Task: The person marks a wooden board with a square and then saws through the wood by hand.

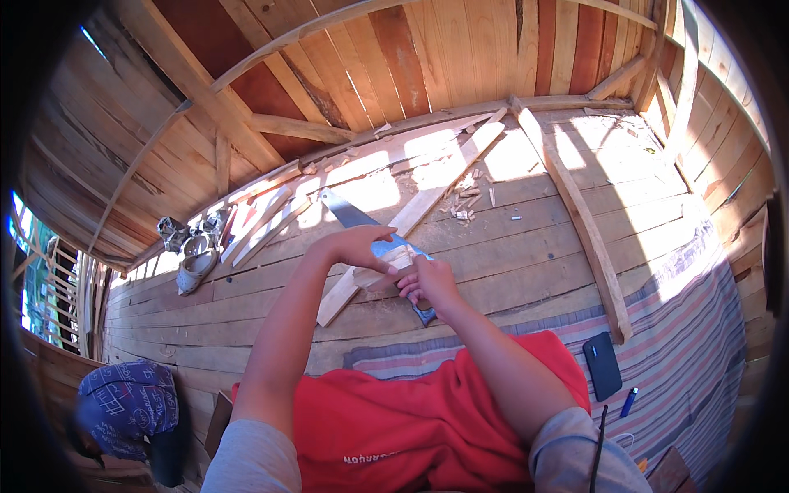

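Closed around the small wood piece (400, 255), the fingers of the left hand (360, 245) and right hand (433, 284) could lose it if either grip slackens, perhaps onto the saw (347, 213) beneath.

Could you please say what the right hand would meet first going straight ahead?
Probably the wood block, which the right hand seems to touch, then the left hand; depth is unclear.
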### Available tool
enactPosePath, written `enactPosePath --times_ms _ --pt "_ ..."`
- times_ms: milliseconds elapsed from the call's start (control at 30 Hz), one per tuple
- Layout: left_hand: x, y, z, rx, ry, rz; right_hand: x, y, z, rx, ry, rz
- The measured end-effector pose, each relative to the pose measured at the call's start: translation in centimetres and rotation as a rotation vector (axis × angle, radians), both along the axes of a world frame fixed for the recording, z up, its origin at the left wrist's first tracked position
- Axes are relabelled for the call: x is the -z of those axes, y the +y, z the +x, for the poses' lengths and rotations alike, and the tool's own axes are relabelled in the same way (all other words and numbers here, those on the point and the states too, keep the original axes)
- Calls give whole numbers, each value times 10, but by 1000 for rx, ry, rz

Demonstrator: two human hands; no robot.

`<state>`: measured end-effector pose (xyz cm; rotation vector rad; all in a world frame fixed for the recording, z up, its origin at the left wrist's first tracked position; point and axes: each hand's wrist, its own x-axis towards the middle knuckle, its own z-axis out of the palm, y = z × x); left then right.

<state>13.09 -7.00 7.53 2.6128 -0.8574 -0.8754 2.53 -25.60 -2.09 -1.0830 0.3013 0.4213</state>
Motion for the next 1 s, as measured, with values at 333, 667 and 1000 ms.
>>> enactPosePath --times_ms 333,667,1000 --pt "45 36 -60 -288 -103 -362 -1 7 -7 -173 -92 -37" --pt "87 90 -68 -655 -360 90 6 -27 -3 -463 -453 -1164" --pt "125 103 -80 -507 -440 -8 35 -15 -34 -735 -483 -1553"
